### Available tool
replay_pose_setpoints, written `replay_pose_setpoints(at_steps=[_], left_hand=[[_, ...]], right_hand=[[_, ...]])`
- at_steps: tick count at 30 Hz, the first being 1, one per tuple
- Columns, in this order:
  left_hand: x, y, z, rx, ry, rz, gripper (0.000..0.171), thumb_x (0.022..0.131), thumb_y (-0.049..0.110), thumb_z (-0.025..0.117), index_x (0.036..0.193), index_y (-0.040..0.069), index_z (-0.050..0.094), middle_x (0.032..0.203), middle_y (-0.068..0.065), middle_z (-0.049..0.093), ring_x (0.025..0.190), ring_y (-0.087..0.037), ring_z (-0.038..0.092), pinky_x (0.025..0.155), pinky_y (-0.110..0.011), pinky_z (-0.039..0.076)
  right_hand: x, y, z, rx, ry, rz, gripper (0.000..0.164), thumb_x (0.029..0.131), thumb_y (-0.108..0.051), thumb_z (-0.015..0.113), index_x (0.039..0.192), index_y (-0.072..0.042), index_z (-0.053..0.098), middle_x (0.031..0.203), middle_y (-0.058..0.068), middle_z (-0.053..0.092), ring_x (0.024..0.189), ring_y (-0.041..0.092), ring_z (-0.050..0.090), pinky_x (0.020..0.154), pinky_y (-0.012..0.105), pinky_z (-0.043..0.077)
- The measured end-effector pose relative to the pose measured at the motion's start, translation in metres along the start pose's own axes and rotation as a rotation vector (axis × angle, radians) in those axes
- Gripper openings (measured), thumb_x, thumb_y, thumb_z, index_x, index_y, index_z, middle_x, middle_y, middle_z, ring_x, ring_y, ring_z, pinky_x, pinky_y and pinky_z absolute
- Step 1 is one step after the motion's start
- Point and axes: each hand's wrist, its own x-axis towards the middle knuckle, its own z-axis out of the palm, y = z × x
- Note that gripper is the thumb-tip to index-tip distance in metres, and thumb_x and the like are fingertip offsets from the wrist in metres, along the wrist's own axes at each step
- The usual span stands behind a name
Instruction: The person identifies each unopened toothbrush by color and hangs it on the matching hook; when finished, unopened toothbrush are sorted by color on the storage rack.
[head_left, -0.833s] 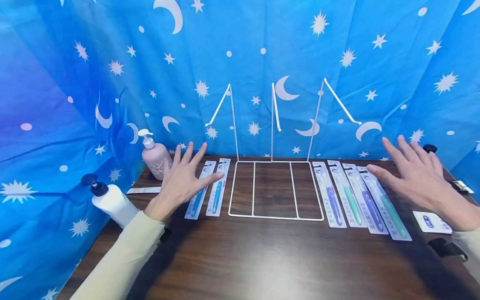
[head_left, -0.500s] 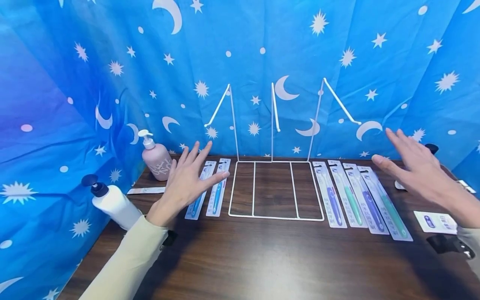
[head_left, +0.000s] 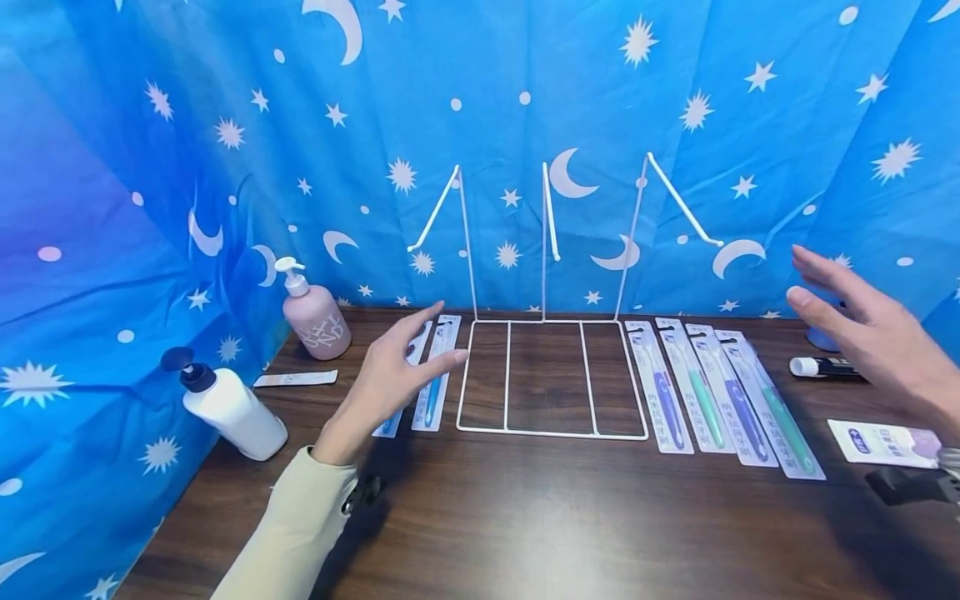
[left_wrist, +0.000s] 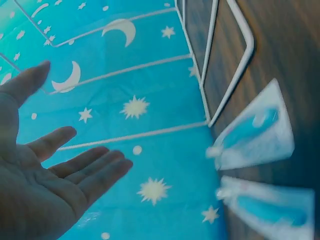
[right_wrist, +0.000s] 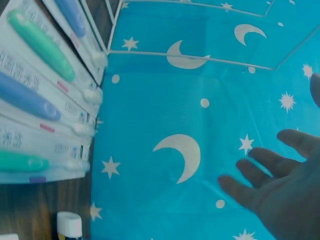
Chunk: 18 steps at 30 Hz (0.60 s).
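My left hand (head_left: 390,379), fingers extended and holding nothing, hovers over two packaged blue toothbrushes; one blue toothbrush (head_left: 435,383) shows beside the thumb, and the other is partly hidden behind the hand. In the left wrist view the palm (left_wrist: 45,195) is empty. My right hand (head_left: 877,333) is also empty, raised at the right with its fingers apart. To its left lie packaged toothbrushes: a purple one (head_left: 667,408), a green one (head_left: 705,408), another purple one (head_left: 745,417) and another green one (head_left: 785,421). Between the hands stands a white wire rack (head_left: 551,434) with three upright hooked arms.
At the left stand a pink pump bottle (head_left: 315,321) and a white pump bottle (head_left: 236,417), with a slim flat packet (head_left: 296,379) between them. A white-capped dark tube (head_left: 821,367) and a white tube (head_left: 873,442) lie at the right. A blue starry curtain (head_left: 510,75) hangs behind.
My left hand has shifted right and turned more edge-on over the blue toothbrushes. My right hand has drawn to the right, uncovering the dark tube and more of the white tube.
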Motion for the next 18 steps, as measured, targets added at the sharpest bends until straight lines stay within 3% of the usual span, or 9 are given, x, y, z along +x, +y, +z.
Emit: replay_pose_setpoints(at_steps=[5,7,10,14,18], left_hand=[[-0.004,-0.003,0.014,-0.043,-0.01,0.034,0.055,0.087,0.038,0.073,0.137,0.025,0.055,0.133,-0.002,0.058,0.122,-0.023,0.053,0.099,-0.044,0.042],[-0.006,-0.005,0.019,-0.044,-0.022,0.027,0.049,0.087,0.028,0.074,0.134,0.023,0.059,0.126,-0.002,0.062,0.119,-0.023,0.055,0.098,-0.044,0.042],[-0.009,-0.009,0.024,-0.05,-0.032,0.004,0.045,0.086,0.021,0.075,0.129,0.023,0.063,0.121,-0.002,0.065,0.116,-0.022,0.057,0.095,-0.043,0.043],[-0.01,-0.016,0.032,-0.055,-0.044,-0.026,0.04,0.085,0.017,0.077,0.123,0.022,0.067,0.115,-0.001,0.068,0.104,-0.018,0.062,0.084,-0.038,0.048],[-0.01,-0.024,0.039,-0.084,-0.09,-0.07,0.037,0.085,0.015,0.076,0.121,0.019,0.068,0.112,-0.002,0.069,0.094,-0.016,0.066,0.075,-0.034,0.051]], right_hand=[[0.001,0.011,-0.002,0.115,0.081,0.002,0.058,0.102,-0.037,0.046,0.153,-0.04,0.018,0.159,0.001,0.021,0.142,0.039,0.018,0.106,0.066,0.008],[0.003,0.017,-0.002,0.13,0.101,0.01,0.057,0.102,-0.037,0.047,0.152,-0.039,0.021,0.157,0.001,0.028,0.14,0.034,0.028,0.109,0.06,0.012],[0.008,0.026,-0.003,0.163,0.133,0.008,0.056,0.101,-0.035,0.05,0.152,-0.034,0.026,0.153,0.001,0.036,0.134,0.021,0.043,0.111,0.036,0.026],[0.014,0.036,-0.005,0.317,0.148,-0.014,0.051,0.101,-0.029,0.052,0.149,-0.019,0.038,0.14,0.0,0.05,0.118,0.005,0.055,0.088,0.012,0.043],[0.019,0.046,-0.005,0.55,0.138,0.0,0.047,0.098,-0.023,0.057,0.142,-0.008,0.047,0.122,-0.003,0.058,0.104,0.001,0.059,0.073,0.012,0.048]])
